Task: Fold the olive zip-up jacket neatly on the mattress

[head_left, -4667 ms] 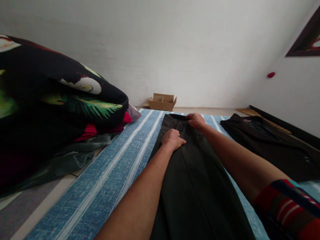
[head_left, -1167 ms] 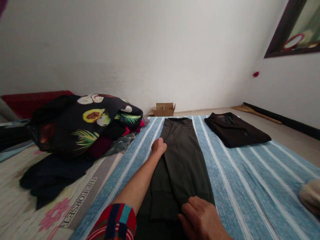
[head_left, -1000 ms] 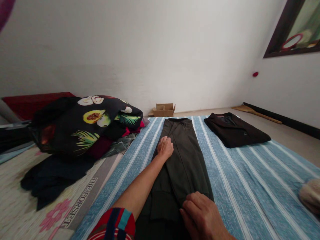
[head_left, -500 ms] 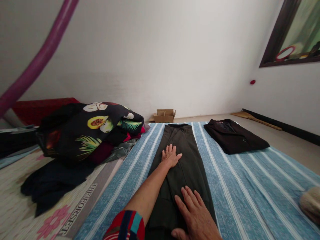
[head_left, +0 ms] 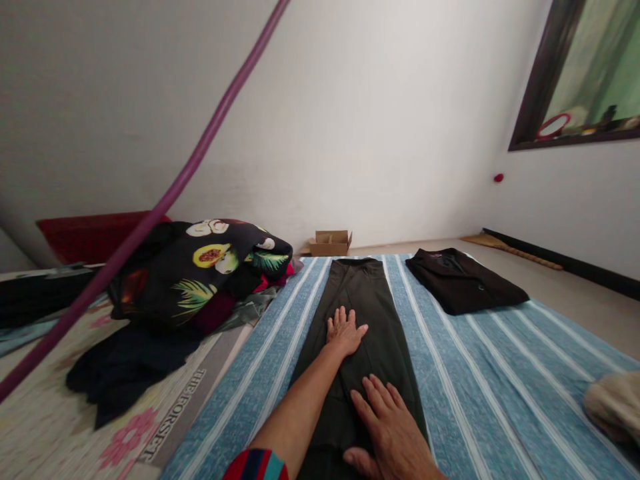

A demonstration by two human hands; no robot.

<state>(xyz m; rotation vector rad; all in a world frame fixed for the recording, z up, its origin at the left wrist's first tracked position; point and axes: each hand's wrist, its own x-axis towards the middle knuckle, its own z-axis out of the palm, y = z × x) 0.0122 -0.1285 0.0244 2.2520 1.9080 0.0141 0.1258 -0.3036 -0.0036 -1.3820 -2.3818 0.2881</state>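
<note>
A pair of dark olive trousers [head_left: 367, 293] lies flat, its long shape running away from me with the waistband at the far end. My left hand [head_left: 346, 331] rests on the middle of it, palm down with fingers spread. Closer to me, my right hand [head_left: 393, 423] lies flat on the trousers' right half, fingers stretched out and thumb apart. Neither hand grips the cloth. The near end of the trousers is partly hidden by my arms and cut off by the view's bottom edge.
The trousers lie on a blue striped sheet [head_left: 450, 373]. A folded dark garment [head_left: 463, 280] is at the right, a heap of clothes [head_left: 210, 267] at the left. Behind are a cardboard box [head_left: 330, 245] and wall. A purple tube [head_left: 200, 150] crosses the upper left view.
The camera view has shifted slightly, and the purple tube now crosses further right. Both hands stay flat on the trousers in nearly the same places.
</note>
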